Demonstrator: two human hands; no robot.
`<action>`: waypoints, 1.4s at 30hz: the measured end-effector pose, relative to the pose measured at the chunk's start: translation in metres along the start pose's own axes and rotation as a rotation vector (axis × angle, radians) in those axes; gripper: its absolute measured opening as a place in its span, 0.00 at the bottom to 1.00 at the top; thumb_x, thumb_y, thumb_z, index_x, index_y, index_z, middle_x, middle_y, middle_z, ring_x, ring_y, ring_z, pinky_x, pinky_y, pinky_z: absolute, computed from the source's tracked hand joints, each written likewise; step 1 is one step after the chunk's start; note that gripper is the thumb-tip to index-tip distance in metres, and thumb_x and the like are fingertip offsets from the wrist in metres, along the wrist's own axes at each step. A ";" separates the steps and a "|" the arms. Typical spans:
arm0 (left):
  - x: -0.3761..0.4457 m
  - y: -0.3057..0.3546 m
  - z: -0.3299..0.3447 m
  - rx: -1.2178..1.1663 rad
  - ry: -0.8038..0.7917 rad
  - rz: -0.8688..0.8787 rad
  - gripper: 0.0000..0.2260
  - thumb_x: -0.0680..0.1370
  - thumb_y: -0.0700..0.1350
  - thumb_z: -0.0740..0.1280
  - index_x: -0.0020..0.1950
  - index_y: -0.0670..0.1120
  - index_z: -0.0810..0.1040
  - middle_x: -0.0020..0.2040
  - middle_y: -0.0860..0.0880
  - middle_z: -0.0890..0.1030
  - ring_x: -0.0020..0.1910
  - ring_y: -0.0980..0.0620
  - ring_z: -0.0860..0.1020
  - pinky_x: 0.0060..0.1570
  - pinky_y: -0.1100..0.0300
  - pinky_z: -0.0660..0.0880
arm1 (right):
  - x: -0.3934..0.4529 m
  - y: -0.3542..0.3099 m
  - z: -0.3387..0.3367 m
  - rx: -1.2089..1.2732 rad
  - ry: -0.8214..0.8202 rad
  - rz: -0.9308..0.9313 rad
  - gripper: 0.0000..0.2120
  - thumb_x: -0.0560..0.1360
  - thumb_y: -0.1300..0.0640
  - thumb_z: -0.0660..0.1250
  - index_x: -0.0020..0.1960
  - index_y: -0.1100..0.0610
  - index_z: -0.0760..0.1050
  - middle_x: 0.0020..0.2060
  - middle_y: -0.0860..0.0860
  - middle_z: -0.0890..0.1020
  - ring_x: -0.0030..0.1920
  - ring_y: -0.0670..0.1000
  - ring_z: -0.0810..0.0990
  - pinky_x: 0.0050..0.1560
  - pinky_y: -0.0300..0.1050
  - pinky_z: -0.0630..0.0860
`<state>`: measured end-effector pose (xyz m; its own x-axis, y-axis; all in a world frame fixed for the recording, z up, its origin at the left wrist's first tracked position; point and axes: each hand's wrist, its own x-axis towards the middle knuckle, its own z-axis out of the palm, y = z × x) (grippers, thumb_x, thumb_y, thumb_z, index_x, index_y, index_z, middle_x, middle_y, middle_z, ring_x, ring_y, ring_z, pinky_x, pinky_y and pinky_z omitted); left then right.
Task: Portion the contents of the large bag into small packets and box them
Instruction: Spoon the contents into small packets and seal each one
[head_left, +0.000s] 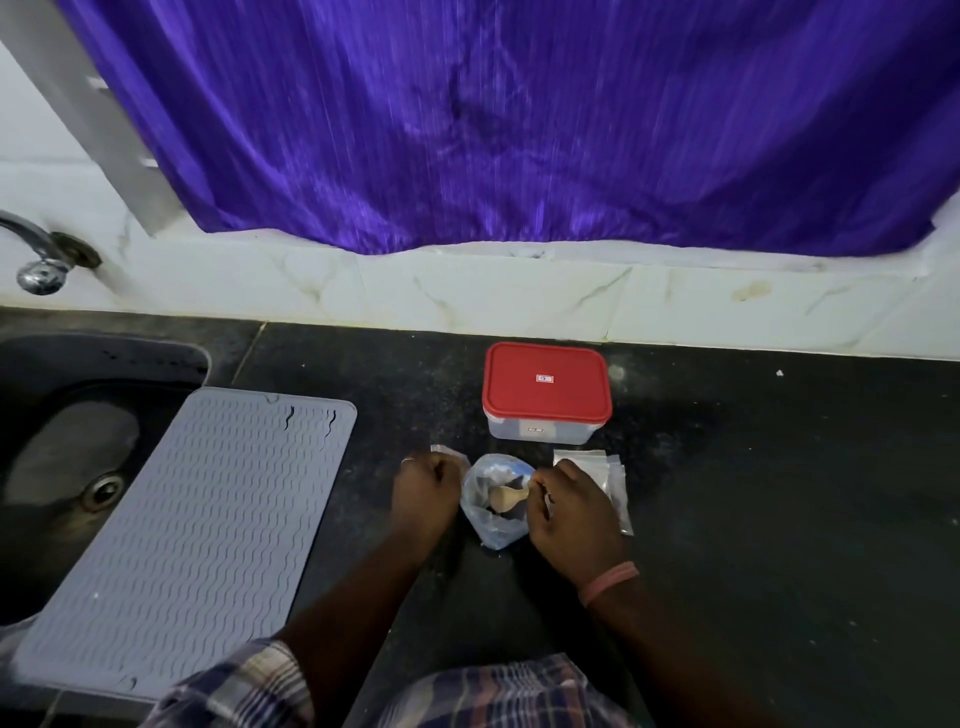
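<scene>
A clear large bag (493, 525) with dark contents stands open on the black counter between my hands. A wooden spoon (506, 498) lies inside it, and my right hand (571, 512) pinches its handle at the bag's right rim. My left hand (425, 491) is curled at the bag's left rim and grips a small clear packet (441, 451) that shows above its knuckles. A pile of small clear packets (605, 480) lies right of my right hand, partly hidden by it. Behind the bag sits a clear box with a red lid (545, 387), closed.
A grey ribbed mat (208, 509) covers the counter's left part and overhangs the dark sink (67, 447). A tap (36, 260) juts from the tiled wall at far left. A purple curtain (519, 119) hangs behind. Black counter (779, 493) stretches to the right.
</scene>
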<state>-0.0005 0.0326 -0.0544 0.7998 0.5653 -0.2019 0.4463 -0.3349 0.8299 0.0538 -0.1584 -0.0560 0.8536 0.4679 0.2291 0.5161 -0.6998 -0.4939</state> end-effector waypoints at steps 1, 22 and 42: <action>-0.001 0.001 0.003 -0.010 -0.016 -0.010 0.10 0.78 0.43 0.65 0.42 0.44 0.84 0.41 0.48 0.85 0.40 0.52 0.83 0.48 0.48 0.81 | 0.000 -0.001 0.000 -0.013 -0.012 -0.020 0.04 0.74 0.58 0.66 0.40 0.54 0.74 0.38 0.48 0.75 0.37 0.48 0.75 0.38 0.38 0.66; -0.011 0.019 0.013 0.064 -0.045 0.039 0.13 0.75 0.32 0.67 0.55 0.47 0.81 0.47 0.58 0.67 0.59 0.47 0.74 0.54 0.63 0.67 | -0.006 -0.002 0.008 -0.024 0.037 0.045 0.09 0.76 0.53 0.58 0.40 0.54 0.73 0.38 0.49 0.76 0.37 0.49 0.75 0.38 0.45 0.73; 0.006 0.003 0.010 -0.392 -0.134 -0.077 0.29 0.73 0.25 0.62 0.71 0.45 0.75 0.66 0.48 0.78 0.65 0.50 0.77 0.63 0.55 0.77 | 0.000 -0.010 0.030 0.171 -0.124 0.316 0.07 0.76 0.62 0.65 0.43 0.59 0.82 0.42 0.55 0.82 0.44 0.54 0.80 0.48 0.48 0.76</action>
<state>0.0099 0.0272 -0.0587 0.8266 0.4662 -0.3154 0.3411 0.0310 0.9395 0.0459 -0.1350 -0.0763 0.9483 0.3125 -0.0552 0.2005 -0.7247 -0.6593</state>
